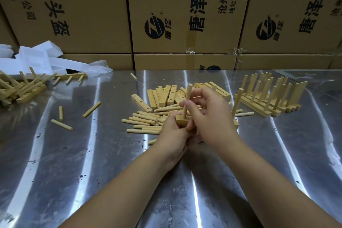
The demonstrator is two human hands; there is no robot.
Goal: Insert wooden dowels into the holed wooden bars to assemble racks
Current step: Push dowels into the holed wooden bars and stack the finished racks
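Both arms fwd, L hand (172, 133) grips bar (181, 122), R hand (211, 114) pinches upright dowel (188, 92) just above.

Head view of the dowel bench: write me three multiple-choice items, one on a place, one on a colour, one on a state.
1. Where do the upright finished racks stand?
A. at the near edge
B. under the forearms
C. far right on the table

2. What colour are the foam pieces at the back left?
A. white
B. black
C. red

3. How is the dowel that the right hand pinches?
A. lying flat on the table
B. upright in the bar that the left hand grips
C. snapped in two

Answers:
1 C: they stand in rows to the right of both hands.
2 A: they are plain white against the brown cartons.
3 B: its lower end sits in the held bar and its top points up.
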